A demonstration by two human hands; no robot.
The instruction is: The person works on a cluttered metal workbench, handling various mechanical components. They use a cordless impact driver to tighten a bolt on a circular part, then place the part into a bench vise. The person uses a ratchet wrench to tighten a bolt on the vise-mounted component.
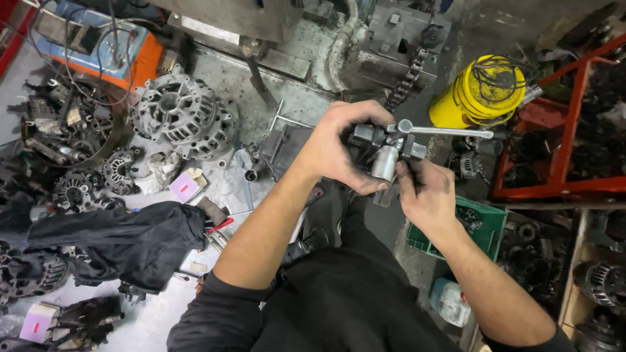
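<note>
My left hand (339, 146) grips a small dark metal part (366, 138) held up in front of me over the floor. A silver ratchet wrench (443, 131) with a socket (385, 163) is seated on that part, its handle pointing right. My right hand (427, 192) is closed on the lower end of the part and socket, just below the ratchet head. Both hands are smeared with grease. What the fingers cover of the part is hidden.
A workbench (235, 85) on the left carries an alternator housing (182, 117), several dismantled alternator parts (78, 169) and a black cloth (124, 241). A yellow cylinder (479, 91) wrapped with wire, a red metal rack (567, 130) and a green crate (486, 228) stand at right.
</note>
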